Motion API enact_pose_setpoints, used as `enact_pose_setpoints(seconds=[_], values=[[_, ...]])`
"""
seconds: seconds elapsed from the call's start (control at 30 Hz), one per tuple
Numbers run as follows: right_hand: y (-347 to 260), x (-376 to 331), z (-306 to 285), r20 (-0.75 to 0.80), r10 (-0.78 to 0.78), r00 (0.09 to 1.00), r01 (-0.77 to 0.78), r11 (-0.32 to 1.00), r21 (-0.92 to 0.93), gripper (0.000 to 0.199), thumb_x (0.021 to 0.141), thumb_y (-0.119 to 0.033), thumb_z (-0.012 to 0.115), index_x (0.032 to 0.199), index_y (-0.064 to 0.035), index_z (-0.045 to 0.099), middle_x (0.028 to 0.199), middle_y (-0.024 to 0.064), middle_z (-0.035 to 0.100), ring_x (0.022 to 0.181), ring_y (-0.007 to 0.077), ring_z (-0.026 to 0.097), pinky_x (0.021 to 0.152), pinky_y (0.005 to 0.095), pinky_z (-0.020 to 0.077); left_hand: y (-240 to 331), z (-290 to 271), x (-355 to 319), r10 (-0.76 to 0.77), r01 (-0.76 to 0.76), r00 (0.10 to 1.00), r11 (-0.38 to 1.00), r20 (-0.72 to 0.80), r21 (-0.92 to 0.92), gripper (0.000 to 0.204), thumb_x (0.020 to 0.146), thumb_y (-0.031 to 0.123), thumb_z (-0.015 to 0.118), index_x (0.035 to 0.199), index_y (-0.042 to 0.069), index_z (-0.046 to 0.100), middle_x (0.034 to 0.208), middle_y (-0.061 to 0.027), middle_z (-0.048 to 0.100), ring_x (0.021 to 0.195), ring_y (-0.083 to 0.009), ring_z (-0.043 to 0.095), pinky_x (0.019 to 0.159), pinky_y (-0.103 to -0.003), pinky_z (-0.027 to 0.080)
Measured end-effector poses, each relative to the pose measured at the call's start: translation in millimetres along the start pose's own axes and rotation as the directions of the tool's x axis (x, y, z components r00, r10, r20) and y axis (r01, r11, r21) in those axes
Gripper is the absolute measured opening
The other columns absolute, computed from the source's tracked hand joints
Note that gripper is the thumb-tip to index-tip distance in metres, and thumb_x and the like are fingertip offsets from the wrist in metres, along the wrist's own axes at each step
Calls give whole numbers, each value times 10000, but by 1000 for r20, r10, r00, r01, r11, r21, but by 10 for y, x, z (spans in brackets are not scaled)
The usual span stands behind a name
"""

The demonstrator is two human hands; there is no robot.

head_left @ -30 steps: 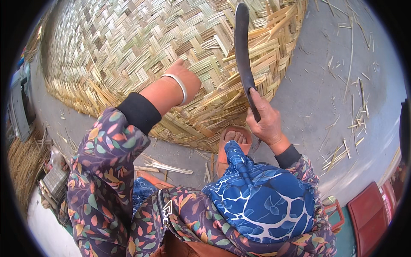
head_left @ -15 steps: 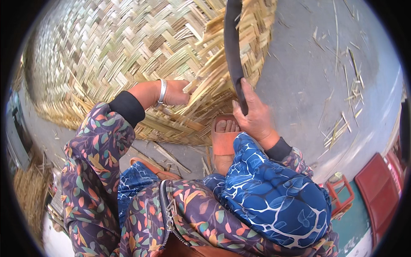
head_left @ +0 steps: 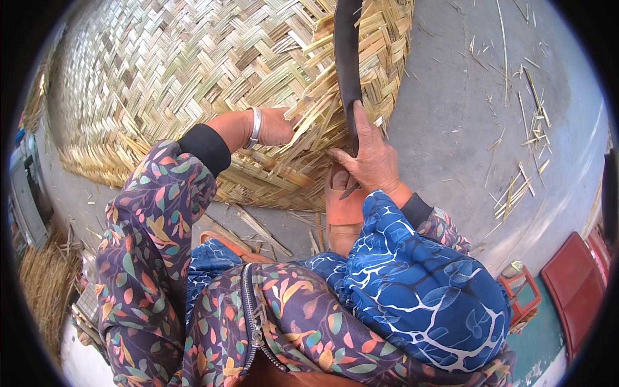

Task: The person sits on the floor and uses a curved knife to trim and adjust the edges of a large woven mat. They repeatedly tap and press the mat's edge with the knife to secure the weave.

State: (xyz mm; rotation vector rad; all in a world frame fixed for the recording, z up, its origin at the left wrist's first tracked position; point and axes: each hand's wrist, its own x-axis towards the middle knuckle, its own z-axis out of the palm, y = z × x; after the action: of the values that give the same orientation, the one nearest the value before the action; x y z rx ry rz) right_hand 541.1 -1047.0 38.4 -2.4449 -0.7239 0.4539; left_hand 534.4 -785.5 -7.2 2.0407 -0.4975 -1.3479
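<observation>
A large woven mat or basket of pale split strips (head_left: 193, 77) curves across the upper left. My left hand (head_left: 276, 126), with a silver bangle at the wrist, is closed at its near edge on a bundle of loose strip ends (head_left: 316, 122). My right hand (head_left: 373, 161) grips a long, dark, curved blade-like tool (head_left: 347, 58), index finger laid along it and thumb reaching left. The tool runs up across the weave's right edge, and its far end leaves the picture. Below the palm a narrow pointed end of it shows over my sandal.
My orange sandal (head_left: 345, 209) is right under my right hand, close to the weave. Loose cut strips (head_left: 516, 193) lie on the grey floor to the right. A red folded item (head_left: 574, 280) and a small red frame (head_left: 521, 293) stand lower right; a straw bundle (head_left: 48, 284) lies lower left.
My right hand has shifted slightly up and left with the tool, its thumb now stretched toward the strips. My left hand stays closed at the edge, a little higher in view.
</observation>
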Motion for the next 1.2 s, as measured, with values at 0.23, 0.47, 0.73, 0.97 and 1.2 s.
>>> enact_pose_setpoints(seconds=[0.23,0.47,0.73,0.97,1.2], values=[[-122,30,32,44,104,994,-95,980,-178,1096,696,-357,809,1554,-214,143,888,135,539,601,303,637,514,417,533,220,-208,-121,-169,170,985,952,26,-254,303,823,140,564,1098,39,640,903,-113,684,869,-223,621,786,-366,487],[-147,75,68,78,154,985,-133,966,-224,1074,701,-294,805,1553,-223,155,885,142,530,591,307,636,513,415,535,393,-132,-159,-32,-5,980,982,-194,-188,240,781,112,555,948,42,712,928,-181,689,964,-347,611,890,-394,462],[-163,68,103,40,143,989,-131,970,-206,1060,714,-276,796,1554,-254,150,885,140,527,591,313,636,517,428,534,-205,169,26,291,-226,955,834,-53,503,163,727,142,582,790,64,711,769,-101,689,787,-286,633,819,-391,451],[-149,63,151,25,160,987,-150,962,-227,1025,733,-232,766,1554,-248,153,878,141,526,576,309,632,512,433,533,-2,93,-127,579,-305,807,574,-114,760,184,699,191,595,869,141,642,572,-28,598,600,-230,607,727,-382,410],[-220,114,126,82,213,974,-187,950,-249,1032,738,-250,763,1558,-226,136,936,159,565,644,342,655,558,450,549,-52,29,-81,240,-218,967,601,87,769,279,719,207,597,980,150,676,606,-62,630,557,-249,578,688,-387,415]])
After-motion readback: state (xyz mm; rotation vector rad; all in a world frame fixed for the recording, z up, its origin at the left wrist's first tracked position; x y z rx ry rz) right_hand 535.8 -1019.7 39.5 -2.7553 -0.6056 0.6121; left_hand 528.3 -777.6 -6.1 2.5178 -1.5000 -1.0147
